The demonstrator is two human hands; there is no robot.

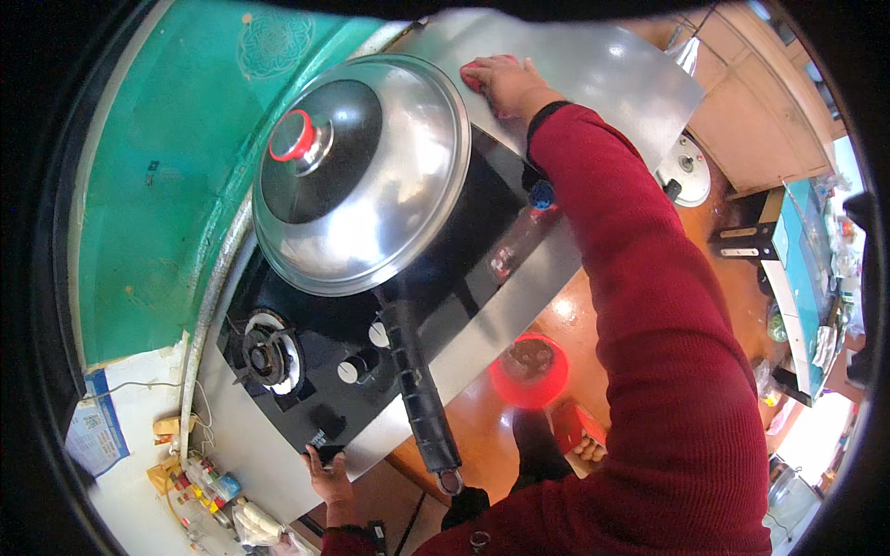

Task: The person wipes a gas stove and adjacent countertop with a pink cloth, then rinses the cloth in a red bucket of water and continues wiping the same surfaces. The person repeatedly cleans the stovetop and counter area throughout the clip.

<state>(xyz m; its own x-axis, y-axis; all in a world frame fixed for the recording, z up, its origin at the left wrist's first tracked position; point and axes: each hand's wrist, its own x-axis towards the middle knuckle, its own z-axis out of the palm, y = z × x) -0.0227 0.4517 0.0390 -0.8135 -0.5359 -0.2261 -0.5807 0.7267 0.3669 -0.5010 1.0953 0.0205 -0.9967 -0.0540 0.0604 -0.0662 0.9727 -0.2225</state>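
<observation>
My right hand point(513, 87) lies over a red cloth point(474, 75) and presses it against the stainless steel counter point(591, 76). Its arm reaches past a pan with a long black handle point(427, 417). A domed metal lid point(403, 181) with a red-ringed knob point(292, 135) covers the pan. Under it is a black glass gas cooktop point(292, 410) with a bare burner point(264, 354) on the left. My left hand point(329, 483) rests with fingers apart at the cooktop's front left corner, and I see nothing held in it.
On the floor stand a red bucket point(530, 375) and a red box point(577, 425). Bottles and packets point(208, 483) crowd the lower left. The pan handle juts over the counter's front edge. A blue scourer point(541, 194) sits by my right sleeve. A green panel point(167, 174) backs the stove.
</observation>
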